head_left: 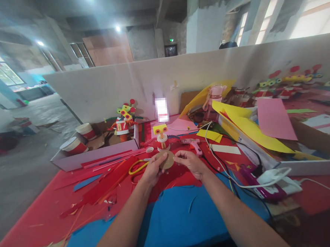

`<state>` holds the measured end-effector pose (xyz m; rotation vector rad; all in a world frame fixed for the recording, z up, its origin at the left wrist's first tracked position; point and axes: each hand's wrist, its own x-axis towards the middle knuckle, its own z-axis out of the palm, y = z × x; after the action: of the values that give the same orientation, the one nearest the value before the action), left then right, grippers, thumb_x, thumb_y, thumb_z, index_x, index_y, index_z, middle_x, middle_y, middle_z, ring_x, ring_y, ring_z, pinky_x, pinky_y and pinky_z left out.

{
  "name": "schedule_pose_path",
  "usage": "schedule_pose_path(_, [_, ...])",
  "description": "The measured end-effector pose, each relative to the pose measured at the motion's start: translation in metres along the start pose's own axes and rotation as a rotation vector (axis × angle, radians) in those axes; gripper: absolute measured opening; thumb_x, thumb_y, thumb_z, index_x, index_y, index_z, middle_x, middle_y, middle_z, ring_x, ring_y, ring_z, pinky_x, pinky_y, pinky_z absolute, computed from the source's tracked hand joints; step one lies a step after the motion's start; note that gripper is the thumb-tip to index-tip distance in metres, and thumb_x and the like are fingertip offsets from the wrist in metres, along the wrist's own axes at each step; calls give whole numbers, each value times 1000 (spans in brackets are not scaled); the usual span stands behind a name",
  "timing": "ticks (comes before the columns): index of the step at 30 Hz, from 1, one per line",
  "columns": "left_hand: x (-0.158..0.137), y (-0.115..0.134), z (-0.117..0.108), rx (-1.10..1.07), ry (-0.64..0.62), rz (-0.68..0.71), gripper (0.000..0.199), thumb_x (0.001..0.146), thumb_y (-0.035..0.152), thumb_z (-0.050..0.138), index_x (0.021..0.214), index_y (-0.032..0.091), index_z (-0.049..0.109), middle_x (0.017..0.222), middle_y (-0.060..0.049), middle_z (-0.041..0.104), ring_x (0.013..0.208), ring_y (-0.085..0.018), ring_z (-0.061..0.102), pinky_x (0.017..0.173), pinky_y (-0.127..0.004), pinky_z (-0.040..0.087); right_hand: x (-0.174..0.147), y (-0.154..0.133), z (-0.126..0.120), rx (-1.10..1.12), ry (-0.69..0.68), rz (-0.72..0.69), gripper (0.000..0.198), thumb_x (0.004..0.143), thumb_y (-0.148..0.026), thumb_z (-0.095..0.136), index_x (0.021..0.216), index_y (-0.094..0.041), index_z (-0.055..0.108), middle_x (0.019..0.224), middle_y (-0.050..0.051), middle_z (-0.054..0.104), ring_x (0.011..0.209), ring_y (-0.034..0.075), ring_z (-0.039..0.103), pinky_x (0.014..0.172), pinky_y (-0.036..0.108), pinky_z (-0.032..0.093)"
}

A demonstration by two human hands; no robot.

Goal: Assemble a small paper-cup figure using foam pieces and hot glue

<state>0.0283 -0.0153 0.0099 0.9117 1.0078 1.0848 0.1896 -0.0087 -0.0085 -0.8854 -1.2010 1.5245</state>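
A round brown cardboard disc (166, 160) is pinched in my left hand (156, 165), thumb lying across its face. At the disc's right edge, my right hand (188, 161) has its thumb and forefinger pressed together; whether they grip the rim or something small, I cannot make out. Just beyond the disc stands a paper-cup figure (162, 142) with a yellow head and ringed round eyes. A pink glue gun (193, 145) lies to the right, behind my right hand. Yellow-handled scissors (138, 167) rest left of my left hand.
A white box (99, 154) at left holds cups and another cup figure (122, 120). On the right stands a box (304, 167) with yellow and pink paper. A purple power strip (262, 186) trails cables. Blue sheet (184, 215) covers the near table; red strips lie left.
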Motion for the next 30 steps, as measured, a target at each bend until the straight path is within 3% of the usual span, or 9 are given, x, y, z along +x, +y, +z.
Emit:
schedule_pose_path(7, [2, -4, 1, 51, 80, 60, 44, 62, 47, 76, 87, 13, 65, 57, 0, 62, 36, -6, 46, 33, -17, 33, 1, 5, 6, 178, 32, 70, 38, 55, -45, 81, 65, -17, 58, 63, -4, 55, 54, 7, 43, 56, 22, 35])
schedule_pose_path(12, [1, -9, 5, 195, 113, 203, 43, 69, 52, 70, 87, 13, 65, 48, 2, 56, 33, -6, 41, 31, -16, 22, 5, 8, 6, 75, 127, -7, 35, 58, -45, 78, 67, -17, 59, 59, -4, 54, 56, 9, 44, 57, 23, 34])
schedule_pose_path(16, [-2, -9, 12, 252, 123, 307, 41, 69, 51, 70, 84, 14, 66, 50, 3, 56, 36, -6, 41, 34, -17, 30, 8, 8, 5, -56, 217, -100, 30, 62, -43, 72, 62, -18, 56, 58, -3, 50, 57, 11, 41, 56, 24, 32])
schedule_pose_path(21, [-2, -9, 11, 154, 125, 206, 41, 71, 51, 68, 86, 14, 62, 47, 4, 54, 33, -6, 41, 31, -16, 24, 4, 1, 9, -119, 184, -234, 26, 70, -42, 65, 65, -20, 53, 63, -3, 48, 61, 13, 41, 58, 25, 33])
schedule_pose_path(25, [-1, -7, 8, -47, -12, 103, 42, 69, 47, 71, 90, 13, 59, 53, 4, 57, 32, -4, 39, 34, -18, 37, -1, -5, 13, -72, 87, -272, 32, 80, -47, 57, 64, -20, 48, 61, -3, 43, 61, 13, 40, 60, 26, 34])
schedule_pose_path(27, [0, -7, 7, -95, -51, 108, 42, 69, 46, 72, 89, 12, 59, 53, 5, 56, 31, -4, 36, 36, -20, 42, -1, -5, 14, -28, 75, -267, 35, 81, -50, 56, 64, -20, 48, 62, -3, 44, 61, 13, 41, 61, 26, 35])
schedule_pose_path(30, [2, -6, 4, -72, -3, 154, 40, 71, 48, 70, 88, 13, 58, 55, 4, 58, 31, -3, 38, 34, -18, 38, 0, -4, 12, 1, 85, -199, 34, 78, -53, 59, 69, -20, 53, 67, -2, 51, 61, 12, 45, 60, 26, 37])
